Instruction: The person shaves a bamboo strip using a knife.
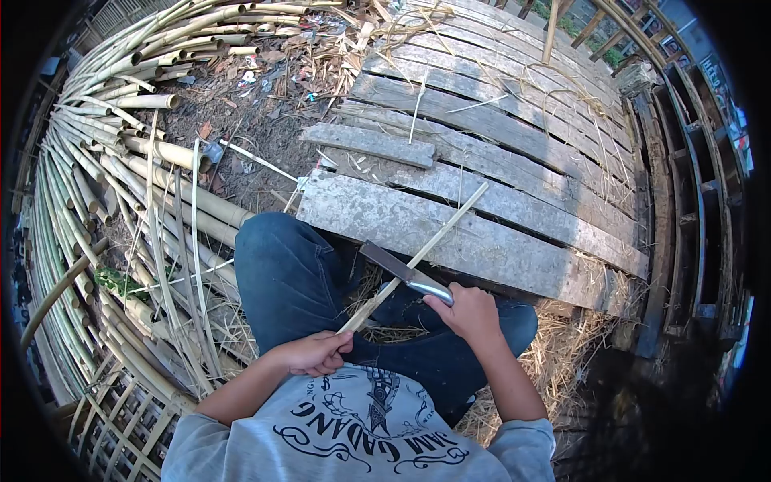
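Note:
My left hand (319, 353) is closed round the near end of a pale bamboo strip (442, 233), close to my shirt. The strip slants up and to the right over my lap, its far end above the wooden platform. In my right hand (470, 310) is the shiny metal handle of a knife (387, 261), the fingers wrapped round it. The knife's broad dark blade points up and left and crosses the strip around its middle. Where the blade meets the strip, I cannot tell whether it cuts into it.
A slatted wooden platform (498, 238) lies ahead, with a loose board (369, 143) and thin strips on it. Bamboo poles (152, 102) are piled at the left, above a woven lattice (120, 422). Shavings (554, 361) cover the ground at the right. Dark wooden racks stand at the far right.

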{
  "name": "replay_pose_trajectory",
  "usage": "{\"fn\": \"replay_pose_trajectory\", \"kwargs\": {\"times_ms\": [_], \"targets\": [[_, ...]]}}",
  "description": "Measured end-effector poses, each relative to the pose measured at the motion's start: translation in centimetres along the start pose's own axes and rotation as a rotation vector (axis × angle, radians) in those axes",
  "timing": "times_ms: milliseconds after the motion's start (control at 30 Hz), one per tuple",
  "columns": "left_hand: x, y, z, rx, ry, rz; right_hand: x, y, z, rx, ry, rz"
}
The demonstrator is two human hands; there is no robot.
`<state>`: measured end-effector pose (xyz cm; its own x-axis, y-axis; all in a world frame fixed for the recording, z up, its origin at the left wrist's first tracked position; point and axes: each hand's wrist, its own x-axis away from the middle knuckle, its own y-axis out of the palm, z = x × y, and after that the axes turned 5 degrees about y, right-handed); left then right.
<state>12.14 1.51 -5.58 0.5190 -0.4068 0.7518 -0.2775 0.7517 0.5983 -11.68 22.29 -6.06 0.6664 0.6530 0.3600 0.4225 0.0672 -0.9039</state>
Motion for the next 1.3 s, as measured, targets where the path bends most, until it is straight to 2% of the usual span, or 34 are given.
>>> {"fn": "replay_pose_trajectory", "kwargs": {"times_ms": [67,167,333,400,433,533,633,733,833,867,900,933,1000,1067,1133,1200,1233,1300], "targets": [[-0.3,-0.5,-0.3,0.014,0.006,-0.017,-0.9,0.6,1.8,-0.022,0.039,0.087],[-0.3,-0.4,-0.6,0.027,0.017,-0.017,-2.9,0.3,4.5,-0.141,0.3,0.194],[0.1,-0.2,-0.2,-0.016,0.005,-0.02,-1.2,0.1,2.6,-0.169,0.21,0.158],[-0.2,-0.5,-0.5,-0.011,0.016,-0.026,-0.9,-0.2,2.5,-0.022,0.097,0.07],[-0.2,-0.5,-0.5,-0.01,0.008,-0.027,-1.4,-0.6,3.2,-0.041,0.098,0.107],[-0.1,-0.5,-0.6,0.016,0.041,-0.044,-3.3,-1.4,5.6,-0.095,0.309,0.19],[-0.1,-0.6,-0.4,0.016,0.014,-0.033,-2.5,-0.7,4.2,-0.073,0.221,0.189],[0.1,-0.1,-0.1,0.003,-0.008,-0.035,-0.9,-0.5,1.2,-0.111,0.148,0.069],[-0.2,0.4,-0.8,-0.022,0.0,0.058,0.2,0.8,0.0,-0.153,0.109,0.025],[-0.3,0.8,-1.1,-0.119,0.088,0.107,0.8,0.9,-0.6,-0.156,0.113,0.02],[-0.3,0.9,-1.2,-0.218,0.177,0.159,1.7,1.0,-1.4,-0.386,0.113,-0.012],[-0.2,0.9,-1.1,-0.219,0.174,0.162,2.5,1.4,-2.2,-0.615,0.111,-0.043],[-0.1,0.8,-0.7,-0.203,0.176,0.086,4.7,3.5,-4.5,-0.882,0.08,-0.117],[0.5,1.3,0.0,-0.231,0.167,0.088,6.4,5.3,-6.7,-0.986,0.019,-0.134],[0.3,1.3,0.2,-0.257,0.157,0.086,7.6,5.5,-8.0,-1.129,0.096,-0.251],[-0.3,0.6,-0.2,-0.424,0.237,0.168,7.9,5.5,-8.3,-1.13,0.106,-0.26],[-0.6,0.4,0.1,-0.489,0.185,0.143,7.8,5.7,-8.2,-1.248,0.133,-0.316],[-1.7,0.3,-0.5,-0.411,0.262,0.101,7.7,6.6,-8.1,-1.368,0.158,-0.37]]}}
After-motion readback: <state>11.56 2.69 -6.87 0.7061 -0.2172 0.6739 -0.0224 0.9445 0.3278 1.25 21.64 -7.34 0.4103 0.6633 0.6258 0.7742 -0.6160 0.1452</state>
